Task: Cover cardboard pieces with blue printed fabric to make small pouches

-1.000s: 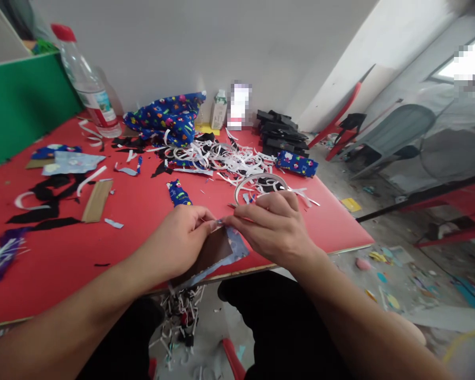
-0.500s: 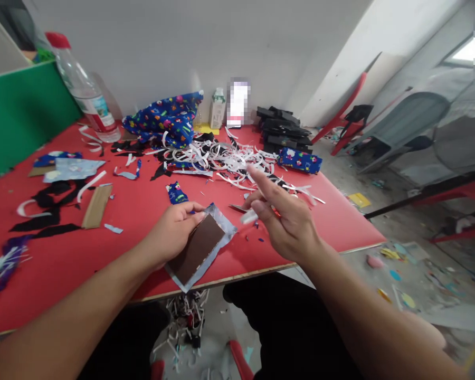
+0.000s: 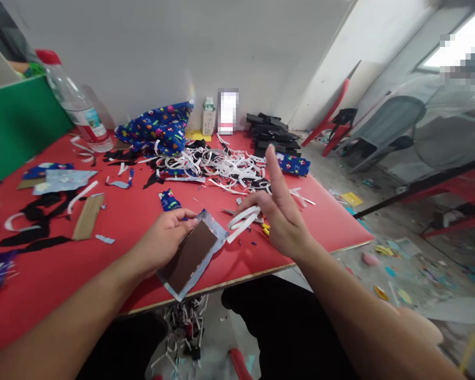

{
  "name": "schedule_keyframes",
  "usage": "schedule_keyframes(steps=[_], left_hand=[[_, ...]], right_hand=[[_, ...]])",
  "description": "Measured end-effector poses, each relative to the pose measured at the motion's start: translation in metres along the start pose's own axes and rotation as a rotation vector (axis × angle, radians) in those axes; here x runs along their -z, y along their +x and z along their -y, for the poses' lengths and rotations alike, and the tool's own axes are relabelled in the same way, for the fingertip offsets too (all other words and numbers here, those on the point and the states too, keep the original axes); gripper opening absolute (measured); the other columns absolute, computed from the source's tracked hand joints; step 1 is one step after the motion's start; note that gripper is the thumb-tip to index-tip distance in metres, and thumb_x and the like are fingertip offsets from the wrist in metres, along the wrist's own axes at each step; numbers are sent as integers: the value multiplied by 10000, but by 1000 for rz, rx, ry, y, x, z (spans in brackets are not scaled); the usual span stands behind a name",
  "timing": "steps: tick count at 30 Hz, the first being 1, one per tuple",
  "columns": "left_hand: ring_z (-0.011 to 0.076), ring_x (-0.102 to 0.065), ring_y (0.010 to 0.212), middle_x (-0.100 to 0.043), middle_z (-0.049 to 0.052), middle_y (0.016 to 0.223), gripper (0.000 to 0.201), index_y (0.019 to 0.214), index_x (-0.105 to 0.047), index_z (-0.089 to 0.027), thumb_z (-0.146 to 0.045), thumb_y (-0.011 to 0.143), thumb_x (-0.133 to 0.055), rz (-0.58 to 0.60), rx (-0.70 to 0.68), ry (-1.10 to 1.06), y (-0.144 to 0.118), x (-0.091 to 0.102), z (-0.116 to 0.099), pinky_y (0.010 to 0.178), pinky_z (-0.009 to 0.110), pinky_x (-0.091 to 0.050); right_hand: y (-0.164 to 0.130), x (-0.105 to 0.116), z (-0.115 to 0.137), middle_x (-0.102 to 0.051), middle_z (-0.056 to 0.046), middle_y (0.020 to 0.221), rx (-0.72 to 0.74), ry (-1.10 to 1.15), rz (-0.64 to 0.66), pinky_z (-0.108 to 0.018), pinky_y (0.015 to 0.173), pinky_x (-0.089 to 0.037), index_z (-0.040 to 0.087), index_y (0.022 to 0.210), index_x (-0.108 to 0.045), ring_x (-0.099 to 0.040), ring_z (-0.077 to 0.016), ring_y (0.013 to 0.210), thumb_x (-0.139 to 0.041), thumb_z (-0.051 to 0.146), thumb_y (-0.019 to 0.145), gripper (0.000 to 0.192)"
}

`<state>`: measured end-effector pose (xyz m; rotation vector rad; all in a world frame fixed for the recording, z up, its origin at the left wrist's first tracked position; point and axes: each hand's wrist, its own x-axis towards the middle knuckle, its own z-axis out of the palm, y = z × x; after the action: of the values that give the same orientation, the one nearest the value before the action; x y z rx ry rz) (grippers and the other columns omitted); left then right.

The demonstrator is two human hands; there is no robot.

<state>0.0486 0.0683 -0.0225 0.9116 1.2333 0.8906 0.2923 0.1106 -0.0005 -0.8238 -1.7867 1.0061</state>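
Observation:
My left hand (image 3: 162,240) holds a brown card piece (image 3: 190,256) backed by pale blue fabric, flat near the front edge of the red table (image 3: 114,221). My right hand (image 3: 279,214) is raised just right of it, pinching a white paper strip (image 3: 241,221) between thumb and fingers, index finger pointing up. A small blue patterned scrap (image 3: 168,200) lies beyond the left hand.
A heap of white strips (image 3: 217,161) and blue patterned fabric (image 3: 154,126) fill the table's back. Black pieces (image 3: 273,134) are stacked at back right, a water bottle (image 3: 73,105) at back left, a cardboard strip (image 3: 87,216) and black scraps at left. Chairs stand on the littered floor to the right.
My right hand has pulled a white strip off the card piece's edge and lifted away to the right. The left hand laid the piece flatter on the table.

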Motion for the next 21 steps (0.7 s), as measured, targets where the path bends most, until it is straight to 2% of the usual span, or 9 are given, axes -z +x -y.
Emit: schedule_keyframes(steps=[3,5,7,11,13,16,21], left_hand=[[167,-701,641,-803,36,834,415,1024,-689,-187,-458,751,-846,0,8,-26,2,0,2,606,258,-499],[164,-698,632,-801,34,816,431,1021,-684,-189,-454,730,-860,-6,19,-42,2,1,2,602,254,-501],[161,-697,625,-798,32,805,449,1028,-680,-188,-456,719,-866,-9,32,-44,1,1,1,595,250,-500],[152,-680,593,-784,29,779,448,1009,-679,-182,-463,713,-863,-2,40,-32,-1,0,-2,560,236,-482],[149,-670,578,-775,25,759,428,986,-679,-180,-456,713,-858,1,40,-39,-2,-1,-3,548,234,-476],[148,-664,570,-762,19,738,397,965,-680,-180,-441,719,-850,-3,40,-41,-2,-2,-3,537,233,-473],[142,-661,564,-759,16,741,380,973,-686,-181,-438,737,-836,5,41,-31,-2,-1,-2,524,225,-465]], right_hand=[[4,-1,-4,-555,45,683,-83,38,-61,-339,585,-454,433,1631,-352,-507,-185,556,-591,456,1040,637],[6,-2,-7,-509,51,656,-126,65,-107,-319,535,-411,412,1587,-437,-464,-177,533,-646,452,1005,619],[8,-2,-9,-540,39,689,-150,120,-140,-313,533,-412,385,1515,-535,-486,-173,558,-646,462,997,535],[11,-1,-13,-628,-10,793,-155,283,-171,-336,656,-480,293,1323,-695,-567,-185,687,-480,429,1039,381],[12,-1,-15,-663,-26,868,-181,353,-181,-338,733,-499,276,1264,-720,-614,-194,800,-485,286,958,386],[14,-2,-17,-695,-26,979,-245,417,-174,-322,802,-504,284,1249,-724,-642,-189,929,-509,132,765,551],[13,-4,-16,-726,-18,1008,-295,406,-172,-311,773,-504,294,1296,-710,-605,-158,794,-578,173,832,497]])
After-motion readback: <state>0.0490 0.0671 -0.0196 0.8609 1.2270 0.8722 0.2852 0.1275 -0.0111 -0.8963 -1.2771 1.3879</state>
